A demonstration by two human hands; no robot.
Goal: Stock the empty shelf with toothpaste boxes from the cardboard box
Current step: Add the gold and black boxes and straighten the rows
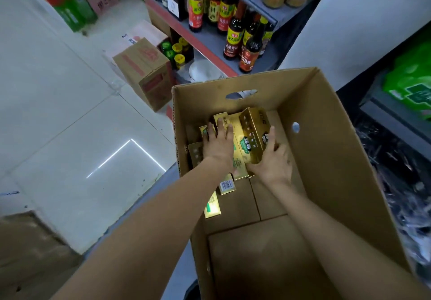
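Both forearms reach down into the cardboard box [331,150], where the left hand [218,146] presses flat, fingers spread, on gold toothpaste boxes [240,157] and the right hand [272,159] curls round a tilted one [253,131]: best gather several squarely together before lifting.

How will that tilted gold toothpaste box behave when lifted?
The tilted gold box looks like stiff card, so it probably keeps its shape. Its glossy faces may be slippery. The right hand grips it alone, so it is likely light.
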